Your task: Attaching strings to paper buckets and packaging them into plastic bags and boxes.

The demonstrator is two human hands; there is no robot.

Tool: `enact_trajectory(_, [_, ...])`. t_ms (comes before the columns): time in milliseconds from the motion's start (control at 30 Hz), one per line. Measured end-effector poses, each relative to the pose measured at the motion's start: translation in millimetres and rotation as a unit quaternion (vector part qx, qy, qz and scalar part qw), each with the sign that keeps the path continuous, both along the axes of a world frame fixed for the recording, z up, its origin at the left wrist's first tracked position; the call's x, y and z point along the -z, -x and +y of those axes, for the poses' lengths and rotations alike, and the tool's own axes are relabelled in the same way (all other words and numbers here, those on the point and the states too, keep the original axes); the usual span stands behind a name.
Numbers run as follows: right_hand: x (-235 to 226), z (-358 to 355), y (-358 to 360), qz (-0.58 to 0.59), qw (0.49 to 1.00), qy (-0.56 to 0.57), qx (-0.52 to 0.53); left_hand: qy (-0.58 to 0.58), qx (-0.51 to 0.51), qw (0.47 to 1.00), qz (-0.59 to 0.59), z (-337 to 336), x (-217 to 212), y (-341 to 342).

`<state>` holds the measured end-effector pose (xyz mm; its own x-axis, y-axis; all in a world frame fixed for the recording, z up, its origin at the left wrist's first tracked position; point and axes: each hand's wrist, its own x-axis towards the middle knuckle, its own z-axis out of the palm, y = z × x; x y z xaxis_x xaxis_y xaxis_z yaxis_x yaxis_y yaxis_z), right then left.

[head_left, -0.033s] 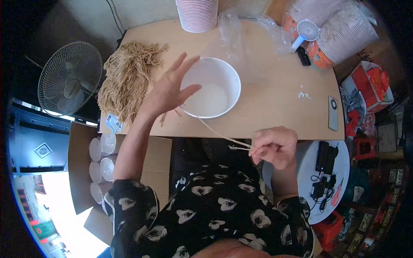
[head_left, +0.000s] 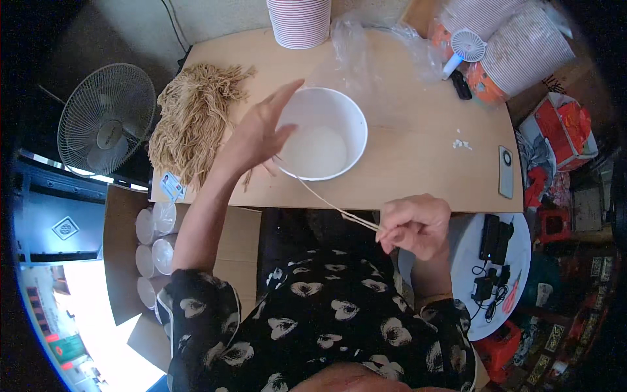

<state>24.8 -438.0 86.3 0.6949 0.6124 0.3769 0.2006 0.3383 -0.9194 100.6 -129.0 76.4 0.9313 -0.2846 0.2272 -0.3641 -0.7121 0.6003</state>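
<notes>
A light wooden desk (head_left: 405, 170) fills the upper middle of the view, with the person seated at its near edge in a dark top patterned with pale flowers. Off the desk's left end stands a round wire-caged fan (head_left: 106, 127), and below it an open cardboard box (head_left: 121, 261) holds several lidded white cups. On the left part of the desk lies a broad heap of tan twine strands (head_left: 192, 121). Stacks of striped paper cups (head_left: 299, 21) stand at the far edge, and more such stacks lie tipped at the far right corner (head_left: 522, 49), beside crumpled clear plastic wrap (head_left: 375, 42) and a small white handheld fan (head_left: 465, 47). Near the desk's middle sits a white paper bowl (head_left: 320, 134), upright. The left hand (head_left: 258, 134) rests against the bowl's left rim with fingers spread and loose, its grip released. A thin pale string (head_left: 326, 202) runs from the bowl's near-left rim down across the desk edge to the right hand (head_left: 415, 225), which hovers just off the near edge; its grip is clenched, pinching the string's end between thumb and fingertips. A slim dark phone-like slab (head_left: 505, 171) lies near the right edge.
</notes>
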Motion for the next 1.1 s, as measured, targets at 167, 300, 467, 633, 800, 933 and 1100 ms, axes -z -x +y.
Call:
enact_trajectory(167, [4.1,1.5,10.9,-0.070,0.997,-0.002,-0.042,-0.011,0.050,0.997,-0.053,-5.4,8.6,-61.3])
enact_trajectory(300, [2.4,3.6,20.7,-0.132,0.987,0.040,-0.088,-0.036,0.106,0.992,-0.052,-1.3,12.4,-98.9])
enact_trajectory(467, [3.7,16.2,32.0,-0.112,0.980,0.144,-0.076,-0.077,0.098,0.957,-0.261,-15.2,1.6,-87.9])
enact_trajectory(633, [22.8,21.7,25.3,0.046,0.979,0.193,0.033,0.110,0.172,0.979,0.021,-56.3,-50.2,48.9])
enact_trajectory(800, [25.8,30.2,16.5,0.074,0.987,0.143,0.022,0.155,0.154,0.976,0.005,-65.0,-29.0,121.0])
enact_trajectory(933, [32.1,38.5,10.7,0.056,0.983,0.174,0.022,0.102,0.113,0.988,0.008,-51.7,-20.9,128.4])
enact_trajectory(1100, [36.0,41.3,11.4,0.025,0.973,0.215,0.083,0.097,0.078,0.992,-0.019,-38.2,-9.3,136.2])
